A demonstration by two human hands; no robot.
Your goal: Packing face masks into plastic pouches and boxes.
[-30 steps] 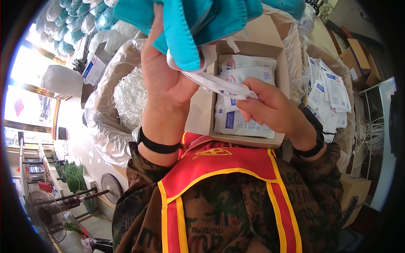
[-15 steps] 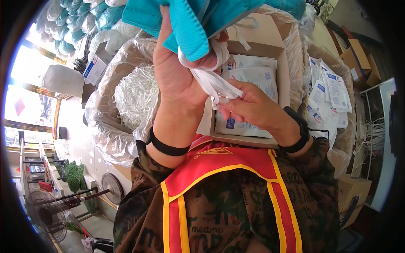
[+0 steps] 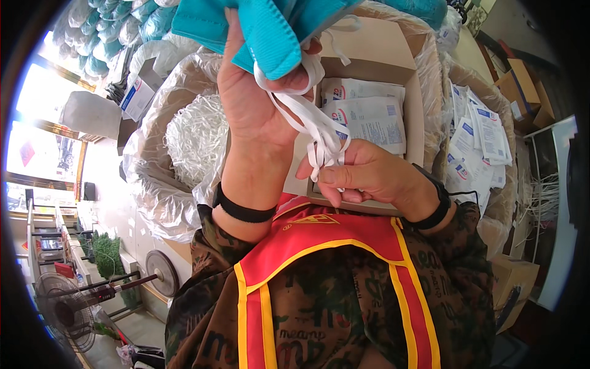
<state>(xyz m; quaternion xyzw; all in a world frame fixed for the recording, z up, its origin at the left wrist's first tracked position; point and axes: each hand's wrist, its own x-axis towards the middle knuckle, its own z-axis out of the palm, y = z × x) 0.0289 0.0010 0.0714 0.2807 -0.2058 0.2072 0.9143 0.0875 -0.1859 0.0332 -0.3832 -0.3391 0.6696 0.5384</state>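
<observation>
Containers lined with clear, crinkled plastic [image 3: 175, 212] flank an open beige cardboard box [image 3: 415, 114], with folded teal fabric masks [image 3: 273, 55] held up at its far left.
Left of the box, the liner probably keeps a heap of thin white strips [image 3: 196, 138] together; right, loose white packets [image 3: 479, 138] fill another container, and flat white packets [image 3: 369, 123] lie inside the box, its far flap raised, likely for access. Of the hands, the left [image 3: 258, 101] grips the masks, thumb left, fingers curled right, presumably keeping them stacked; the right [image 3: 375, 175] bends around the near ends of their white elastic loops [image 3: 316, 126], perhaps to bunch them, though whether it pinches them I cannot tell. Packet labels show blue panels, red-and-blue lettering and fine print.
</observation>
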